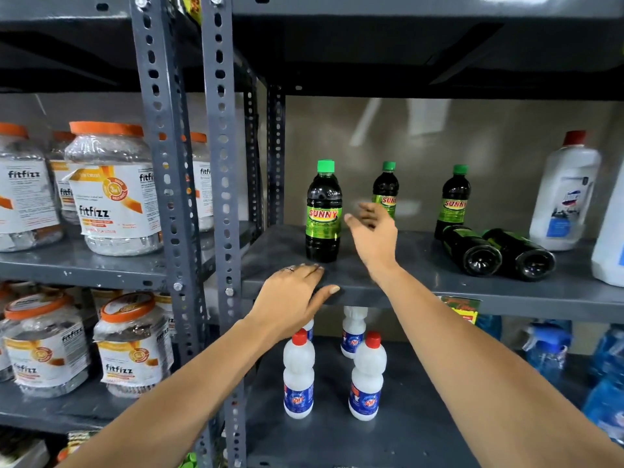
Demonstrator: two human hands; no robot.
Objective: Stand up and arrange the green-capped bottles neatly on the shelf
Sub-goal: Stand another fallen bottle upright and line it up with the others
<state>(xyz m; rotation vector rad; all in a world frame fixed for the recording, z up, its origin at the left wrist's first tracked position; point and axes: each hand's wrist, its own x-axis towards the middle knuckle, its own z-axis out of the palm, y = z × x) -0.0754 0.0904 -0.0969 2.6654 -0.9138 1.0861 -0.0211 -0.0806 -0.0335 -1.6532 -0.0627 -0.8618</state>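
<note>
Three Sunny bottles stand upright on the grey shelf [422,282]. Two fallen bottles [496,251] lie side by side well right of the right hand [373,236], bases toward the front edge, caps probably pointing back. That hand is empty, fingers spread. The left hand [293,295] rests flat on the shelf lip. Bare shelf lies between.

Shelf clutter around the work area

At 9 o'clock, clear plastic jars with orange lids and white "fitfizz" labels [113,187] fill two shelf levels behind grey perforated steel uprights [221,157]. At 6 o'clock stand small white bottles with red caps and blue labels [299,376]. At 3 o'clock is a tall white red-capped jug [565,190]; at 4 o'clock, blue translucent bottles [547,346].
</note>
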